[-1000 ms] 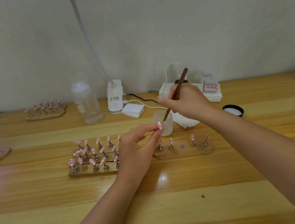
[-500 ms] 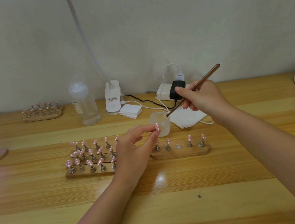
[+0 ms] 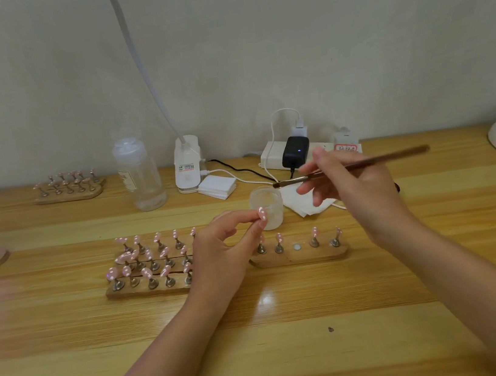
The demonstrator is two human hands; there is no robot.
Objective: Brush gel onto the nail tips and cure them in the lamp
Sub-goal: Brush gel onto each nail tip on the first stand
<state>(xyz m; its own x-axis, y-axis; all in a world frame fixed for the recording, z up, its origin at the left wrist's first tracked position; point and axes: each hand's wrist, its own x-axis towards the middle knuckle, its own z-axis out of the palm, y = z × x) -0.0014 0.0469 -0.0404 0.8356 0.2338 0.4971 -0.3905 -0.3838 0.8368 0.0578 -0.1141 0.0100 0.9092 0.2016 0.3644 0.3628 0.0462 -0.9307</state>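
- The left hand (image 3: 218,255) pinches one pink, white-dotted nail tip (image 3: 262,214) between thumb and forefinger, raised just in front of the small frosted gel jar (image 3: 267,207).
- The right hand (image 3: 352,192) grips a thin brown brush (image 3: 352,166), held nearly level with its bristles over the jar's rim.
- Just near of the jar lies a wooden holder (image 3: 299,254) with four tips standing and one seat vacant.
- To the left, a fuller wooden rack (image 3: 149,287) of tips.
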